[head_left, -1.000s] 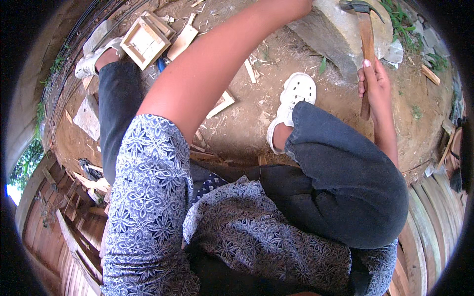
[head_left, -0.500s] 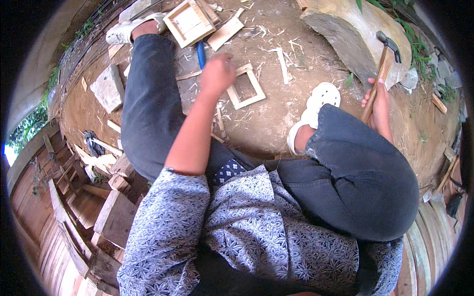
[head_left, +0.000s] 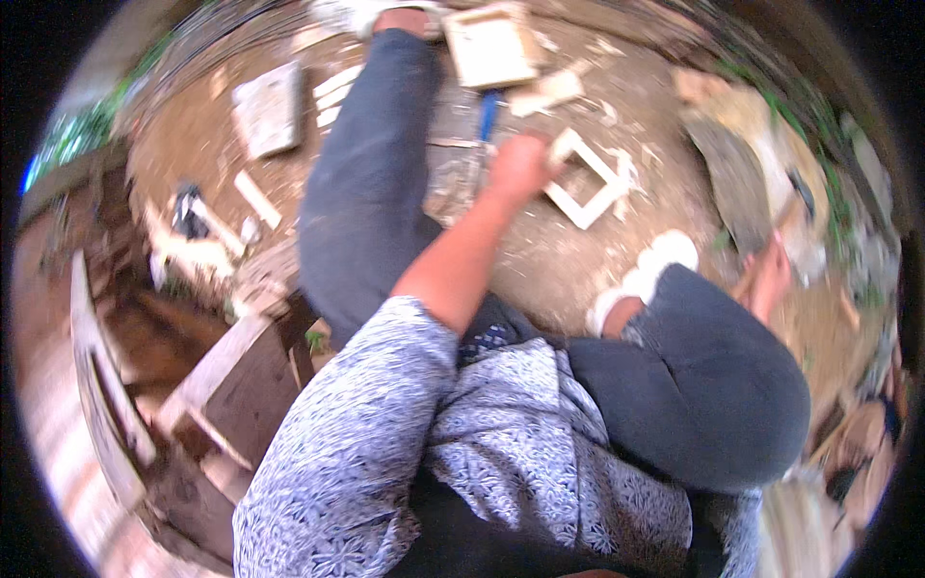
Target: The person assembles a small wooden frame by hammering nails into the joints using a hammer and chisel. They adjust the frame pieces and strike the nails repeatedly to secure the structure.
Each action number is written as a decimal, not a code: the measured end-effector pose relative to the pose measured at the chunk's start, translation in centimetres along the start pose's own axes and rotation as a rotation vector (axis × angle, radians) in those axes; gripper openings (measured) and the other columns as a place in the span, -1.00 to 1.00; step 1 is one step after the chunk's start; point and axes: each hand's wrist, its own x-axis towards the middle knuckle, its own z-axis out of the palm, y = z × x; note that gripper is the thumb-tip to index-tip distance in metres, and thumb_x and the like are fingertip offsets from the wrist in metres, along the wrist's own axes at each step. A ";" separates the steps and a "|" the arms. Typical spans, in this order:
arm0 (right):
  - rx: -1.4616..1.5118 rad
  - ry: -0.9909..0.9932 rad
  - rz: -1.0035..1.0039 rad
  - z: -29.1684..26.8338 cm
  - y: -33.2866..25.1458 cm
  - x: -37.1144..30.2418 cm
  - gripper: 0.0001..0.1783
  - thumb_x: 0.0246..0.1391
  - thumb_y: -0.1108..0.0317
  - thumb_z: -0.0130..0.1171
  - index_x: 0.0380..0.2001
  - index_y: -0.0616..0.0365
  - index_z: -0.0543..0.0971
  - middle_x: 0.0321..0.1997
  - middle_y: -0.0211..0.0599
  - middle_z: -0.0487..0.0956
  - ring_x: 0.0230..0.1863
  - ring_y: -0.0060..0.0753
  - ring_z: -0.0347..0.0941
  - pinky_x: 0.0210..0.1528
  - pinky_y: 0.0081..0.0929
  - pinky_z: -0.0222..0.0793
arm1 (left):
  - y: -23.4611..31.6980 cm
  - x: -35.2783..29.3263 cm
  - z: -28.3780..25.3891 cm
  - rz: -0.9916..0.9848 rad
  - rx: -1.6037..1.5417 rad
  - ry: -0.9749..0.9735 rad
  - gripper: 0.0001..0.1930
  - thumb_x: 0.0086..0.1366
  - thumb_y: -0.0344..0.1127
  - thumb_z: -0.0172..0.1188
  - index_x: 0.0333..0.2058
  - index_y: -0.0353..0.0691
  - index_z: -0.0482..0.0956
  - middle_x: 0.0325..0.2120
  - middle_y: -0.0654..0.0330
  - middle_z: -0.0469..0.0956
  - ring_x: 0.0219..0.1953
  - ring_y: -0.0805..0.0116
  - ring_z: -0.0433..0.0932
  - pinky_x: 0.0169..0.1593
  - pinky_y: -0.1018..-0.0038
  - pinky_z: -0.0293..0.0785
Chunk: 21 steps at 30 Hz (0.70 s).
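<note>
A pale wooden frame, square and hollow, lies over the dirt ground ahead of me. My left hand closes on its left corner, though blur hides the fingertips. In my right hand, off beyond my bent right knee, is a claw hammer, gripped by its wooden handle with the head pointing up and away. A blue handle lies just past my left hand; what it belongs to is hidden.
A shallow wooden box sits at the far side, with a flat board beside it. Wood shavings litter the ground. A large rock rises at right, a stone block at left. Rough timber is piled at lower left.
The view has swung, so the scene sits further right and turned. My left hand has come down onto the wooden frame, which has turned slightly. My right hand keeps the hammer.
</note>
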 end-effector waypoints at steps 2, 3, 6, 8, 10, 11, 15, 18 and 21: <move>0.005 0.083 0.036 1.4 -2.4 -2.1 -0.43 0.15 0.04 0.30 0.09 0.19 0.48 -0.06 -0.10 0.56 -0.36 -0.32 0.51 -0.34 -0.44 0.50 | -1.0 -0.7 0.5 -0.130 -0.012 -0.093 -0.70 0.10 -0.13 0.37 -0.25 -0.18 0.69 -0.25 -0.04 0.64 -0.17 0.01 0.64 -0.08 0.16 0.57; 0.001 0.099 0.010 0.5 -1.3 -1.4 -0.46 0.13 0.09 0.33 0.06 0.21 0.49 -0.12 -0.13 0.57 -0.36 -0.33 0.51 -0.36 -0.43 0.51 | -1.8 -0.5 2.1 -0.142 0.003 -0.059 -0.76 0.09 -0.23 0.34 -0.30 -0.23 0.70 -0.25 -0.07 0.64 -0.17 -0.01 0.64 -0.08 0.17 0.58; -0.106 0.072 -0.139 -2.3 2.6 1.5 -0.45 0.09 -0.02 0.35 -0.03 0.17 0.56 -0.18 -0.15 0.59 -0.25 -0.31 0.54 -0.29 -0.38 0.51 | -2.5 -0.5 2.9 -0.115 -0.028 -0.079 -0.81 0.03 -0.40 0.28 -0.32 -0.25 0.70 -0.26 -0.08 0.65 -0.15 -0.02 0.64 -0.06 0.17 0.59; -0.573 0.146 -0.339 -2.8 1.7 1.4 -0.35 0.05 -0.17 0.33 -0.05 0.19 0.60 -0.21 -0.19 0.61 -0.23 -0.33 0.52 -0.15 -0.35 0.45 | -2.3 -1.1 2.0 -0.125 -0.065 -0.068 -0.79 0.03 -0.40 0.28 -0.31 -0.25 0.71 -0.27 -0.06 0.65 -0.16 0.01 0.65 -0.06 0.19 0.59; -0.494 0.050 -0.240 -3.0 1.1 1.7 -0.27 -0.01 -0.30 0.31 -0.07 0.18 0.64 -0.28 -0.25 0.61 -0.24 -0.33 0.49 -0.06 -0.35 0.38 | -3.2 -0.7 3.3 -0.105 -0.027 -0.054 -0.78 0.00 -0.30 0.33 -0.34 -0.24 0.69 -0.28 -0.05 0.65 -0.18 -0.02 0.65 -0.11 0.15 0.60; -0.505 0.079 -0.233 -3.1 1.0 1.9 -0.26 -0.02 -0.30 0.32 -0.07 0.17 0.64 -0.28 -0.25 0.62 -0.25 -0.33 0.49 -0.07 -0.37 0.37 | -2.8 -0.7 2.7 -0.115 -0.031 -0.071 -0.78 -0.01 -0.31 0.34 -0.35 -0.24 0.70 -0.28 -0.04 0.65 -0.18 0.01 0.66 -0.10 0.17 0.60; -0.518 0.121 -0.204 -2.8 1.5 3.7 -0.25 -0.05 -0.30 0.35 -0.05 0.16 0.63 -0.28 -0.26 0.62 -0.23 -0.35 0.47 -0.09 -0.43 0.36 | -2.2 -1.6 1.5 -0.160 -0.039 -0.091 -0.79 -0.03 -0.32 0.36 -0.38 -0.24 0.72 -0.28 0.00 0.66 -0.19 0.06 0.67 -0.09 0.23 0.61; -0.501 0.184 -0.294 -4.1 1.2 4.8 -0.35 0.05 -0.19 0.33 -0.09 0.22 0.62 -0.24 -0.24 0.60 -0.19 -0.38 0.46 -0.10 -0.44 0.36 | -1.4 -0.7 0.7 -0.160 -0.072 -0.088 -0.78 0.02 -0.28 0.32 -0.35 -0.24 0.72 -0.28 -0.01 0.66 -0.19 0.03 0.66 -0.10 0.21 0.61; -0.351 0.337 -0.462 -2.5 -1.8 4.1 -0.51 0.24 -0.04 0.20 -0.13 0.24 0.60 -0.31 -0.40 0.53 -0.30 -0.51 0.38 -0.22 -0.47 0.33 | 0.0 -0.3 -0.1 -0.184 -0.236 0.096 -0.77 0.10 -0.25 0.24 -0.29 -0.21 0.70 -0.27 -0.02 0.66 -0.18 -0.02 0.65 -0.08 0.15 0.58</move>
